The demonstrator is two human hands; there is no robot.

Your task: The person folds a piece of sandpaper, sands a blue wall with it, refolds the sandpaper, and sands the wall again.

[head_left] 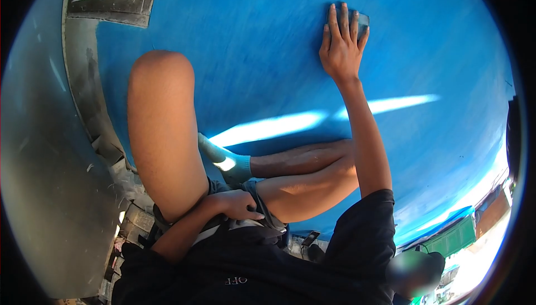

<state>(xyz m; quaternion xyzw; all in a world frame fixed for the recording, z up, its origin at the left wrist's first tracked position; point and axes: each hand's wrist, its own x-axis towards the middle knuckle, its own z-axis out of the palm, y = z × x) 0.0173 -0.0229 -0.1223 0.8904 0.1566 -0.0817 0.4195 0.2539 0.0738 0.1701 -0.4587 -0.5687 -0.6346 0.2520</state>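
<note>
Holding a grey rectangular block [364, 24] flat against the blue-painted surface [251, 70], under spread fingers of the right hand [341, 54]. Resting the left hand [235, 203] on the shorts [272, 221], well below-left of the block, with half-hidden fingers; cannot tell any pinch. Probably partway through rubbing, judging by faint streaks left of the block; cannot distinguish finished from unfinished areas.

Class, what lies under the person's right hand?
A grey block shows partly past the right hand, against a blue surface; the part the hand covers cannot be seen.
</note>
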